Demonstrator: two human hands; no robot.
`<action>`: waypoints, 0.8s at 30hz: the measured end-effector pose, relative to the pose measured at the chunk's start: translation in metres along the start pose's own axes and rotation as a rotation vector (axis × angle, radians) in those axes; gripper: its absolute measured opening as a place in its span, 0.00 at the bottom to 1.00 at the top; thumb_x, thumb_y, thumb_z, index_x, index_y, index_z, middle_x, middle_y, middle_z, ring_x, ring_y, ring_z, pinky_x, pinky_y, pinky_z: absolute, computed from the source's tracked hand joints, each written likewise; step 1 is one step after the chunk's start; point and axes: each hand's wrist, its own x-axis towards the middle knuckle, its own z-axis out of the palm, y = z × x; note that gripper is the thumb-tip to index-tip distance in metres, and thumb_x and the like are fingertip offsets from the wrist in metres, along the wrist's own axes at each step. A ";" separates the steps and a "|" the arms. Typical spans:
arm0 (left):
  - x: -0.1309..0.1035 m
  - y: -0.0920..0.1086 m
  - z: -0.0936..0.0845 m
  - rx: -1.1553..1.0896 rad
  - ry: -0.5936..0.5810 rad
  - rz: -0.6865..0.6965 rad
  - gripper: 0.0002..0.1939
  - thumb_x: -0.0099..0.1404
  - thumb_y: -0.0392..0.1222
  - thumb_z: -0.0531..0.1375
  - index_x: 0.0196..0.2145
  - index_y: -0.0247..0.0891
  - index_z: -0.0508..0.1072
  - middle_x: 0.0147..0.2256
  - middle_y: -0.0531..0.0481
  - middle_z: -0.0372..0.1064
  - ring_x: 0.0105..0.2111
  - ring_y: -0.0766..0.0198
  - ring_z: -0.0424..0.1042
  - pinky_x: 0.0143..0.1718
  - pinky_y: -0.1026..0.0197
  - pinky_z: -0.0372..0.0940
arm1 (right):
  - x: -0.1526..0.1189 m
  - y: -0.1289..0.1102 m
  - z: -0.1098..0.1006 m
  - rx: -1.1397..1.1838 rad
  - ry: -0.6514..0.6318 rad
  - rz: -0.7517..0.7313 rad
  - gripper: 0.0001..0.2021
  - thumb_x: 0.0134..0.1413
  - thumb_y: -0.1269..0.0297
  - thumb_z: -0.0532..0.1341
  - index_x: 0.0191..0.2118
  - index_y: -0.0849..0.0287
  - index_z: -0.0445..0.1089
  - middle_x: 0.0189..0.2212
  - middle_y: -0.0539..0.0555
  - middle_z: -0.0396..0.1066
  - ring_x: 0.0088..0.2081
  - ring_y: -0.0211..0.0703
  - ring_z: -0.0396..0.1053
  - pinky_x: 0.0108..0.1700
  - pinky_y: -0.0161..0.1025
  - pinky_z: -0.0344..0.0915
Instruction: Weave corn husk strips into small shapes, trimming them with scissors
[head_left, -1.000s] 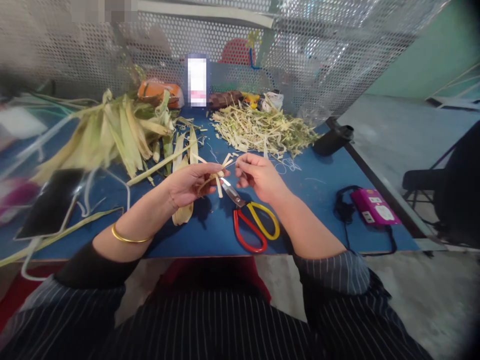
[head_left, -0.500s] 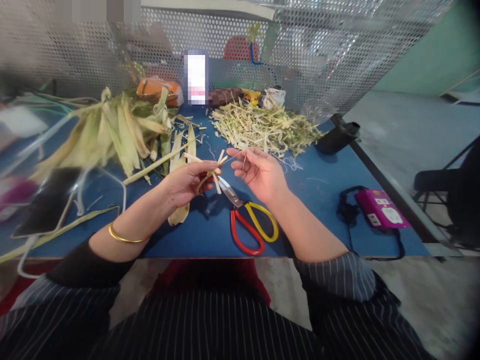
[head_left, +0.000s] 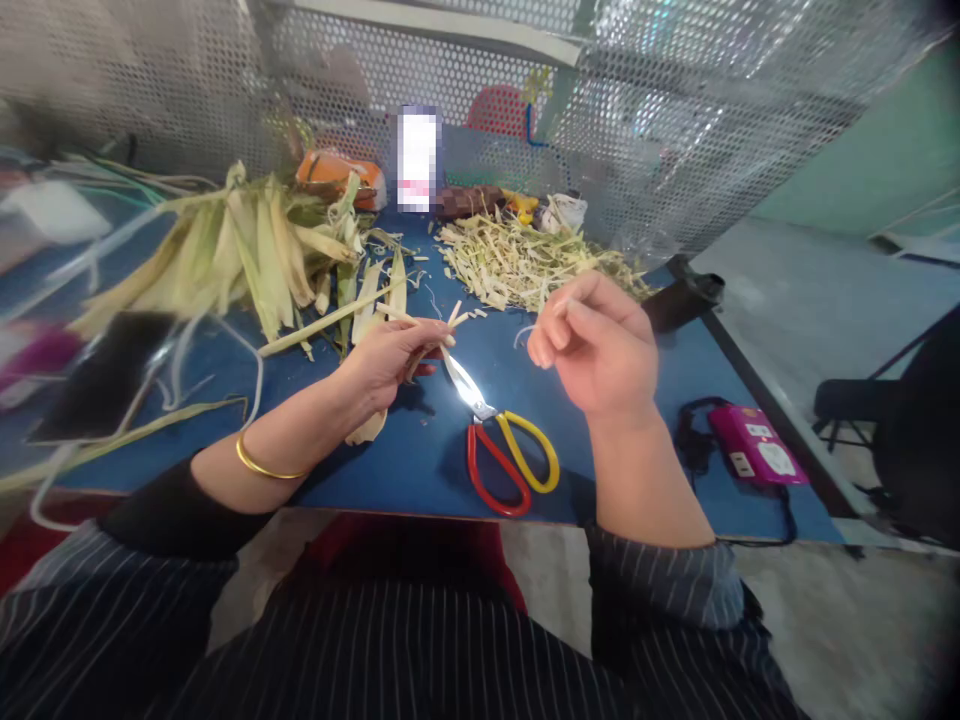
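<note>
My left hand (head_left: 405,355) pinches a small bunch of pale corn husk strips (head_left: 459,316), crossed and sticking out past the fingertips. Raised to the right, my right hand (head_left: 600,340) is closed, its thumb pressed against the curled fingers. A fine thread ran from it to the husk strips a moment earlier; against the background I can hardly make it out now. Scissors (head_left: 480,405) with one red and one yellow handle lie on the table between my hands, tips just under the left fingers. Flat husk pieces (head_left: 367,425) lie beneath my left wrist.
Whole corn husks (head_left: 247,250) are heaped at the left, and shredded husk (head_left: 510,255) at the back. A dark cylinder (head_left: 686,298) and a magenta power box (head_left: 757,443) stand at the right. A phone (head_left: 418,155) leans before the perforated metal screen (head_left: 480,60).
My right hand has pulled away to the right and up from the husk strips. My left hand keeps its pinch on the strips. The whole view has shifted a little.
</note>
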 end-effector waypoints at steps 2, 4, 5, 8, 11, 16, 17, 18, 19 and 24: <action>0.000 -0.004 0.003 0.024 0.003 0.010 0.09 0.49 0.41 0.68 0.29 0.35 0.76 0.28 0.51 0.72 0.24 0.72 0.67 0.22 0.70 0.60 | -0.003 -0.003 0.000 0.056 -0.226 0.080 0.04 0.54 0.65 0.60 0.30 0.58 0.66 0.19 0.47 0.62 0.19 0.34 0.64 0.22 0.35 0.62; -0.001 -0.009 0.006 0.025 -0.034 -0.005 0.09 0.49 0.40 0.68 0.28 0.34 0.76 0.26 0.50 0.71 0.23 0.72 0.67 0.21 0.70 0.59 | -0.005 -0.001 0.003 0.135 -0.397 0.173 0.04 0.54 0.66 0.59 0.31 0.60 0.67 0.19 0.47 0.64 0.19 0.36 0.65 0.21 0.35 0.63; -0.001 -0.011 0.008 0.014 -0.060 -0.015 0.09 0.49 0.40 0.68 0.28 0.34 0.76 0.26 0.50 0.71 0.22 0.72 0.66 0.21 0.69 0.59 | -0.006 0.002 0.006 0.171 -0.426 0.201 0.04 0.54 0.66 0.59 0.30 0.60 0.66 0.19 0.47 0.64 0.19 0.36 0.66 0.21 0.35 0.63; -0.003 -0.017 0.012 -0.031 -0.134 -0.048 0.07 0.51 0.39 0.67 0.28 0.33 0.77 0.27 0.48 0.72 0.23 0.70 0.69 0.25 0.66 0.64 | -0.006 0.012 0.014 0.172 -0.314 0.192 0.04 0.55 0.66 0.59 0.30 0.59 0.66 0.20 0.47 0.65 0.21 0.36 0.67 0.25 0.37 0.66; -0.005 -0.019 0.013 -0.055 -0.179 -0.084 0.05 0.54 0.38 0.65 0.29 0.33 0.77 0.28 0.47 0.73 0.25 0.68 0.71 0.31 0.64 0.66 | -0.004 0.020 0.018 0.029 -0.164 0.157 0.04 0.55 0.68 0.58 0.30 0.59 0.66 0.22 0.48 0.67 0.25 0.37 0.69 0.29 0.38 0.67; -0.005 -0.016 0.010 -0.054 -0.205 -0.102 0.05 0.55 0.37 0.65 0.29 0.32 0.76 0.26 0.48 0.72 0.23 0.69 0.71 0.29 0.64 0.67 | -0.002 0.025 0.017 -0.187 -0.113 0.130 0.05 0.57 0.66 0.57 0.31 0.59 0.67 0.23 0.48 0.68 0.25 0.36 0.68 0.30 0.37 0.67; -0.005 -0.015 0.010 -0.053 -0.207 -0.109 0.05 0.55 0.37 0.65 0.29 0.32 0.76 0.26 0.48 0.72 0.23 0.69 0.70 0.29 0.64 0.66 | -0.002 0.025 0.017 -0.219 -0.124 0.125 0.05 0.57 0.66 0.57 0.31 0.59 0.67 0.23 0.48 0.68 0.25 0.36 0.68 0.31 0.37 0.67; -0.005 -0.014 0.010 -0.053 -0.212 -0.118 0.05 0.56 0.37 0.65 0.29 0.32 0.76 0.26 0.47 0.72 0.22 0.69 0.70 0.28 0.64 0.66 | -0.002 0.025 0.017 -0.248 -0.133 0.122 0.05 0.57 0.66 0.57 0.31 0.59 0.67 0.23 0.48 0.68 0.25 0.36 0.68 0.31 0.38 0.67; -0.006 -0.014 0.010 -0.056 -0.215 -0.125 0.05 0.56 0.37 0.65 0.29 0.32 0.76 0.26 0.47 0.73 0.22 0.70 0.70 0.28 0.64 0.66 | -0.002 0.026 0.017 -0.277 -0.141 0.121 0.05 0.57 0.66 0.57 0.32 0.59 0.66 0.23 0.48 0.68 0.25 0.36 0.68 0.31 0.37 0.67; -0.009 -0.011 0.014 -0.094 -0.179 -0.133 0.03 0.57 0.33 0.62 0.27 0.30 0.75 0.26 0.46 0.73 0.22 0.70 0.70 0.28 0.66 0.67 | -0.004 0.028 0.018 -0.442 -0.153 0.124 0.08 0.54 0.68 0.59 0.41 0.59 0.65 0.27 0.48 0.67 0.28 0.35 0.68 0.33 0.37 0.66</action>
